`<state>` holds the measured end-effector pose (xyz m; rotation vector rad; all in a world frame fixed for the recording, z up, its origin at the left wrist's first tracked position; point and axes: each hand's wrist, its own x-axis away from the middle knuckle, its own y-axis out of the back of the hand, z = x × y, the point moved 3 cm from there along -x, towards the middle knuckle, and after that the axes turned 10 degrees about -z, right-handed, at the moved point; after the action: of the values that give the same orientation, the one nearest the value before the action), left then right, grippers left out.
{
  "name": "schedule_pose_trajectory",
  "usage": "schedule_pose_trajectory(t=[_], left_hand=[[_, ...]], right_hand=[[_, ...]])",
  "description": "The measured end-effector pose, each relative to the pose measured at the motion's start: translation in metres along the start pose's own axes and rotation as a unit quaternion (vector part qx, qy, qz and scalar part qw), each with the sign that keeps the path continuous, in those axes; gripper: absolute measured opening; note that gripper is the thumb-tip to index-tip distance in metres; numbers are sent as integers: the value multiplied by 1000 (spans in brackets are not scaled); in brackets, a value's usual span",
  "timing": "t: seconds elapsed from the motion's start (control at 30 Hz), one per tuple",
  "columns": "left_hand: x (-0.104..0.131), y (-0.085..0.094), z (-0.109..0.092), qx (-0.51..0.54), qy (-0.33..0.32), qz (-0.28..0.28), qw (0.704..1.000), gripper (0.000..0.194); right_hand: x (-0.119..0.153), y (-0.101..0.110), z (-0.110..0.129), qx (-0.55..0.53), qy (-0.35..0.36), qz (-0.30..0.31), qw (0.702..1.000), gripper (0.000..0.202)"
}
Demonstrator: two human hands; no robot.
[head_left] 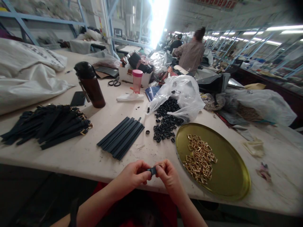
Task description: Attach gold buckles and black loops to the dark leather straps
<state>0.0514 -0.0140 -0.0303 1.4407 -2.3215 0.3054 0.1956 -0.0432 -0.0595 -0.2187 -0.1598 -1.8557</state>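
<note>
At the table's front edge, my left hand (138, 174) pinches one side of a short dark strap end (152, 171). My right hand (168, 176) grips its other side, with a gold buckle (162, 165) partly showing between the fingers. Most of the strap is hidden by my hands. Just beyond them lies a row of flat dark straps (120, 137). Small black loops (163, 130) spill out of a clear plastic bag (187, 94). To the right, gold buckles (200, 160) are heaped on a round gold tray (233, 171).
Dark straps with buckles (54, 124) are piled at the left, near a brown bottle (90, 85) and a phone (78, 98). Farther back are black scissors (114, 82), a pink-lidded cup (137, 81) and a filled box (125, 75). A person (192, 52) stands beyond the table.
</note>
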Motion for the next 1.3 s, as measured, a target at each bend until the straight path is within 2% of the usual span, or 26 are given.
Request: schedule_pose_trajectory(t=[0.07, 0.13, 0.3, 0.4, 0.57, 0.6, 0.67, 0.77, 0.83, 0.9, 0.97, 1.03, 1.17, 1.3], left_hand=[[-1, -1, 2, 26, 5, 9, 1000, 24], [-1, -1, 4, 38, 12, 11, 999, 25], [0, 0, 6, 38, 36, 0, 999, 23], [3, -1, 5, 38, 36, 1, 999, 22], [4, -5, 4, 55, 45, 34, 997, 21], [4, -6, 5, 54, 46, 37, 997, 22], [1, -10, 10, 46, 48, 36, 997, 23], [-3, -13, 16, 28, 51, 7, 998, 21], [-6, -13, 19, -1, 48, -17, 999, 17], [-7, -12, 19, -42, 37, -31, 998, 14], [-6, -9, 18, -58, 27, -25, 998, 14], [-5, -8, 18, -35, 26, 2, 999, 15], [0, -4, 17, 21, 34, 54, 998, 22], [0, -2, 16, 1, 26, 39, 999, 25]], right_hand=[[-1, 1, -2, 51, 38, -34, 997, 24], [-1, 0, -6, 62, 45, -24, 997, 23], [3, -2, -11, 46, -14, 81, 996, 23], [6, -1, -7, 31, -47, 87, 995, 29], [6, -3, -12, -44, -129, 91, 987, 33], [6, -3, -15, -29, -119, 71, 990, 33], [4, -2, -18, 43, -50, 4, 998, 31], [7, -3, -17, 151, 64, -60, 985, 26], [9, -5, -14, 169, 88, -39, 981, 24], [12, -5, -10, 155, 82, 24, 984, 22], [14, -2, -6, 131, 59, 100, 984, 19], [15, 3, -5, 115, 30, 141, 983, 18], [15, 10, -5, 112, 30, 121, 986, 13], [17, 7, 1, 160, 89, 125, 975, 9]])
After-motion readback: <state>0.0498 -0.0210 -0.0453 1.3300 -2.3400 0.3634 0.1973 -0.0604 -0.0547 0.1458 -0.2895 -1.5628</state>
